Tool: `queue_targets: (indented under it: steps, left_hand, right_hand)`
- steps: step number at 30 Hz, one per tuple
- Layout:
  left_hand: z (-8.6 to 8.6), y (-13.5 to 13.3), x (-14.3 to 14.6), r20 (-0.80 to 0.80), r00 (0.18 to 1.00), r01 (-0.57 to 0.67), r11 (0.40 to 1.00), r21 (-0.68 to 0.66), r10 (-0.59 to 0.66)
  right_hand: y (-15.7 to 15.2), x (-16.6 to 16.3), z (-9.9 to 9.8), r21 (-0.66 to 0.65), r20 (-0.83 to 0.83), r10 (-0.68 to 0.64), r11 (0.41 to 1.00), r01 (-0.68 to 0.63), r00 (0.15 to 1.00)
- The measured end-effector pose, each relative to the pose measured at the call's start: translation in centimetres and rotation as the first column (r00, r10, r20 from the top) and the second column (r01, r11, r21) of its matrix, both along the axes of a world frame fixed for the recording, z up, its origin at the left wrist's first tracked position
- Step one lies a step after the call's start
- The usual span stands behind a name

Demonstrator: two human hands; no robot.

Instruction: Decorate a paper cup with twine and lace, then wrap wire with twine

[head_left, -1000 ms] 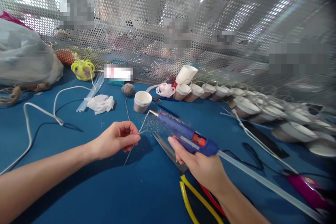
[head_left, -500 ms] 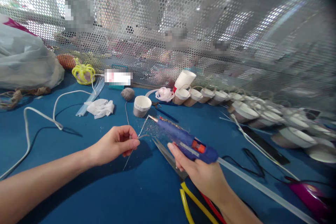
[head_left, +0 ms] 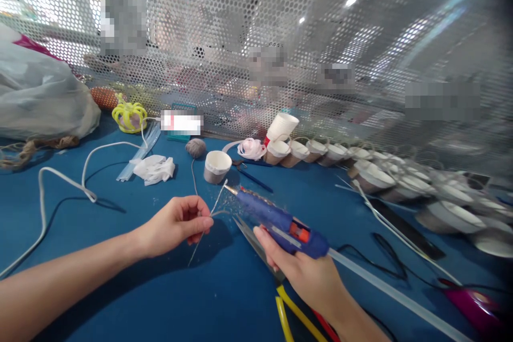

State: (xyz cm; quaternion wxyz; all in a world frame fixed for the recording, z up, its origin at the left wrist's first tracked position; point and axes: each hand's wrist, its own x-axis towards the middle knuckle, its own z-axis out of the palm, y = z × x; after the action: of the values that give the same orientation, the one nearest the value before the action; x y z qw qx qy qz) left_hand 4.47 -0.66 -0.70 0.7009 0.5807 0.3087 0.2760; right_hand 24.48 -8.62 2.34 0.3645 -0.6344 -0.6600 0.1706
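The left hand pinches a pale strand between thumb and finger; the right hand, apart from it, grips a blue glue gun by the handle. The strand slants from below the left fingers up and rightward, its upper end at the nozzle; whether the two touch cannot be determined. The gun's long axis crosses that line, nozzle pointing up and left, with a glue stick projecting from its rear toward lower right. The left hand lies nearer the strand's end than the right. Grey yarn runs from a ball to the left hand. Scissors lie partly beneath the right hand. Just beyond the strand's upper end a cup stands upright. All rests on a blue table. Further cups line the far right side; white cloth lies at left. A perforated screen bounds the far edge, blurred figures behind it.
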Motion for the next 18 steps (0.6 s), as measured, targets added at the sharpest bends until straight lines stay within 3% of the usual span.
queue_targets:
  steps: [9,14,18]
  left_hand:
    - [0.0,0.0,0.0,0.012,1.0,0.012,1.0,-0.017,-0.012]
    - [0.1,0.0,0.0,0.022,1.0,0.022,0.999,-0.031,-0.021]
    - [0.1,0.0,0.0,0.025,1.0,0.018,0.999,-0.03,-0.017]
  right_hand:
    - [0.0,-0.5,0.7,-0.003,-0.033,-0.029,1.0,0.028,0.999]
    - [-0.2,-0.2,-0.1,-0.019,0.018,-0.029,0.999,0.03,0.999]
    - [-0.3,-0.3,-0.3,-0.015,-0.036,-0.048,0.999,0.047,0.998]
